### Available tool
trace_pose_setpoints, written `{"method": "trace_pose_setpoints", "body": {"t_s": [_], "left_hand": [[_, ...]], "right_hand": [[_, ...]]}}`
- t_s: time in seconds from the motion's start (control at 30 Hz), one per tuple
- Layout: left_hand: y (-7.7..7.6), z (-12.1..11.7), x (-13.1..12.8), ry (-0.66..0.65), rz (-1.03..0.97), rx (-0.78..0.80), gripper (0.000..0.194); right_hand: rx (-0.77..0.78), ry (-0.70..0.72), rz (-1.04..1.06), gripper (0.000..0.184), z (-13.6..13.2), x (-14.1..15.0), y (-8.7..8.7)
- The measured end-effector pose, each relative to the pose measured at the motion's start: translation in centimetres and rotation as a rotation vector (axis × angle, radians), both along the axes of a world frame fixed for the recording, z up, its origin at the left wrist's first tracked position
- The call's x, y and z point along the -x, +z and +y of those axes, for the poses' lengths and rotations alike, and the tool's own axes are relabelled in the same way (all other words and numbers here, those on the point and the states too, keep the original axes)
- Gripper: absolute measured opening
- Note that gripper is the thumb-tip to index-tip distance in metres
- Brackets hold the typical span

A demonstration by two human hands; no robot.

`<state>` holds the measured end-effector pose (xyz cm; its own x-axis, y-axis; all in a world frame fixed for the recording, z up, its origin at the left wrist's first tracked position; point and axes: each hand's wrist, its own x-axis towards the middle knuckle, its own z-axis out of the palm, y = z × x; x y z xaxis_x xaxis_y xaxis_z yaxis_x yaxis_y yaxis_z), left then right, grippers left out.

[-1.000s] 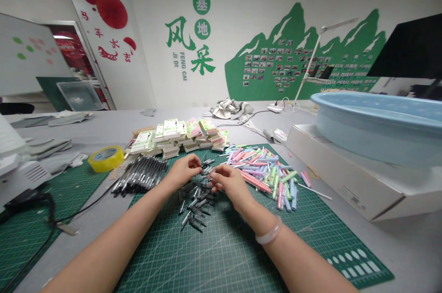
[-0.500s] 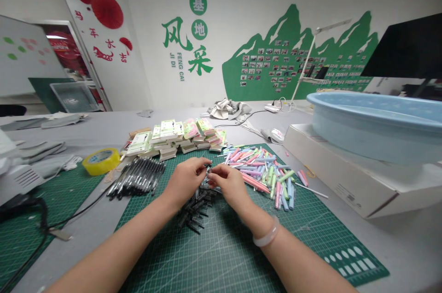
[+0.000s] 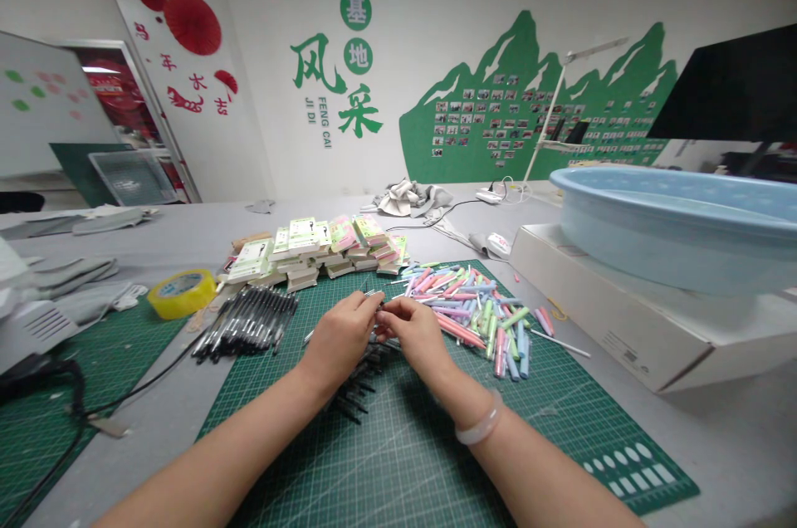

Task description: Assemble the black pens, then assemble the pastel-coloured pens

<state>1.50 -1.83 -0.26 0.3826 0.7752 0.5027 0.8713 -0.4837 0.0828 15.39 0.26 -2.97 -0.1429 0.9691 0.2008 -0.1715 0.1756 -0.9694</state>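
My left hand (image 3: pixel 344 330) is closed around a slim pen (image 3: pixel 308 337), whose pale end pokes out on the hand's left side; most of it is hidden. Thumb and fingers of my right hand (image 3: pixel 411 333) pinch together against the left fingertips, over a tiny dark piece too small to make out. Beneath both hands lies a pile of black pen parts (image 3: pixel 349 405), partly covered by them. Left of the hands, a row of clear-barrelled black pens (image 3: pixel 246 322) lies side by side. To the right, pastel pen tubes (image 3: pixel 491 312) are heaped loosely.
Small boxes (image 3: pixel 305 237) are stacked behind the pens. Yellow tape (image 3: pixel 180 295) sits at left. A blue basin (image 3: pixel 672 233) rests on a white carton (image 3: pixel 628 329) at right. The green cutting mat (image 3: pixel 398 462) covers the table before me.
My left hand has turned and shifted slightly, and a pale pen end now shows on its left side. My right hand stays nearly in place, still pinching.
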Motion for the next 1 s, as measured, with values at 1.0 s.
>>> {"method": "trace_pose_setpoints", "body": {"t_s": [1.0], "left_hand": [[1.4,0.2,0.2,-0.147,-0.160,0.088,0.019]], "right_hand": [[-0.299,-0.232,-0.472,0.007,-0.7,-0.8,0.6]]}}
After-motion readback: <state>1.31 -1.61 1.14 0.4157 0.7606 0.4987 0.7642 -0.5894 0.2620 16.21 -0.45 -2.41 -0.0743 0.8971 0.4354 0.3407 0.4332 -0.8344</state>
